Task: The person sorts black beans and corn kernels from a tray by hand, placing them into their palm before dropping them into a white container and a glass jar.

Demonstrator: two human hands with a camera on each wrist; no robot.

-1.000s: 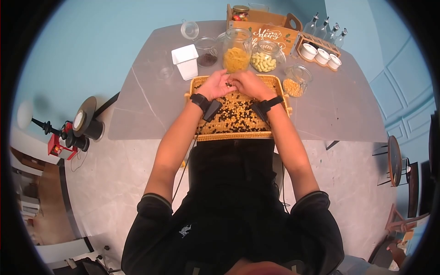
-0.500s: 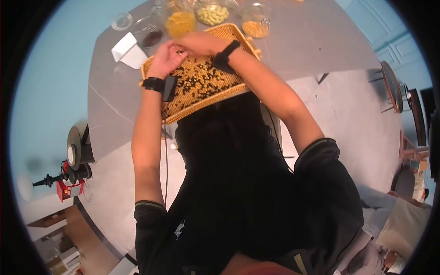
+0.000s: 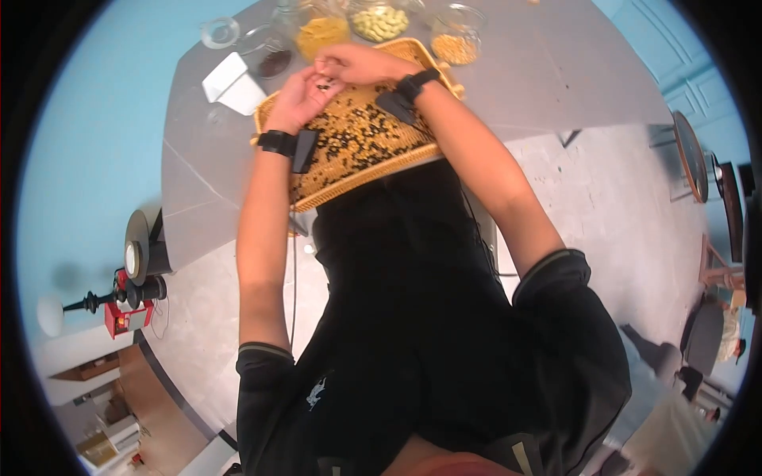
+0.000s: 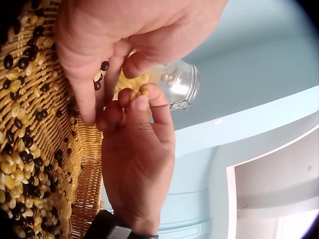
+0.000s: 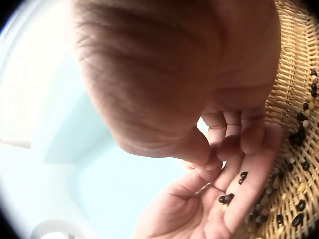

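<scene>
Left hand (image 3: pixel 300 101) and right hand (image 3: pixel 361 65) meet above a wicker basket (image 5: pixel 294 37) of mixed black beans (image 4: pixel 20 206) and yellow kernels (image 4: pixel 9 182).
The left hand lies palm up, fingers loosely extended, carrying a few beans (image 5: pixel 226 199). The right hand pinches a kernel (image 4: pixel 144 92) between thumb and index finger, close to the left fingers. The basket lies between the person's torso (image 3: pixel 413 333) and glass jars (image 3: pixel 321 36); a white container (image 3: pixel 232 84) stands beside its far left corner.
</scene>
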